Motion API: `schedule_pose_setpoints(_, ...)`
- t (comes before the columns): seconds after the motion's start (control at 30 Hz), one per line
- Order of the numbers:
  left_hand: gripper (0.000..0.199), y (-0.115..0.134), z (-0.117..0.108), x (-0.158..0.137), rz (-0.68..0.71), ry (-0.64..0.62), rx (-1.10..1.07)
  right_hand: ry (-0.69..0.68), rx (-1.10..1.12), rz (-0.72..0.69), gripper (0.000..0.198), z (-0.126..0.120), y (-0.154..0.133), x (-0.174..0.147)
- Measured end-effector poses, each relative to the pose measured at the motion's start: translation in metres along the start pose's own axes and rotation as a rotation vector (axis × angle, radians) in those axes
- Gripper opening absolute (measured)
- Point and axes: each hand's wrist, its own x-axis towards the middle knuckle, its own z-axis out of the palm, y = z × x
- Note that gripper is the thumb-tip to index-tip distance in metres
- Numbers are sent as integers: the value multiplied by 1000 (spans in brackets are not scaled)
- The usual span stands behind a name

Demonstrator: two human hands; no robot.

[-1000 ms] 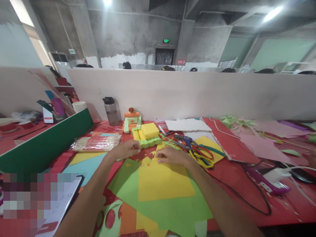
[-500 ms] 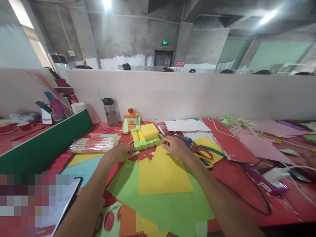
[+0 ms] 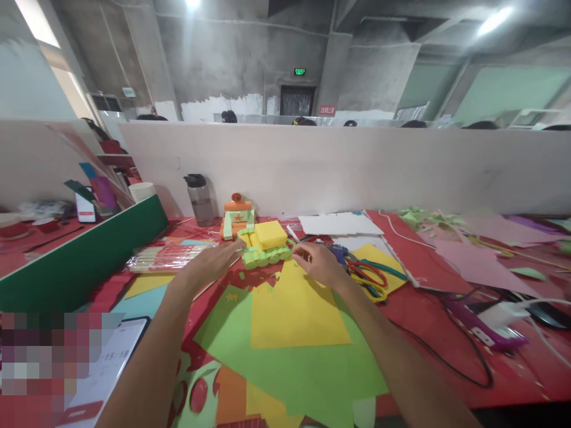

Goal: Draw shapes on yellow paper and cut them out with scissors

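A paper tank model stands in the middle of the table, with a yellow block on top and a row of light green rolls along its front. My left hand is at its left side, fingers stretched out and the tips at the rolls; whether they press on it I cannot tell. Close to the model's right end is my right hand, its fingers curled together; anything between them is hidden. Below the hands, a yellow sheet overlaps a light green sheet. A small yellow cutout lies on the green.
Behind the model stand an orange and green paper model and a water bottle. Wrapped sticks lie to the left, beside a green divider. Scissors and a purple power strip are on the right. A tablet sits front left.
My left hand has moved up and forward to the model's left side, away from a small green paper scrap that now lies on the table. My right hand has barely moved.
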Motion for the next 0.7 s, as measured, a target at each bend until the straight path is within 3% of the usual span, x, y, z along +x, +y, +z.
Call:
schedule_pose_setpoints(0.13, 45, 31, -1, 6, 51, 84, -22, -93, 255, 42, 22, 10, -14, -2)
schedule_pose_setpoints(0.33, 36, 57, 23, 15, 156, -115, 19, -93, 705, 139, 38, 33, -36, -7)
schedule_pose_setpoints(0.5, 42, 60, 36, 18, 203, -132, -6, -4, 792, 210, 38, 40, -40, -7)
schedule_pose_setpoints(0.7, 44, 62, 34, 17, 226, -180, -127, 13, 783, 231, 39, 46, -41, -9)
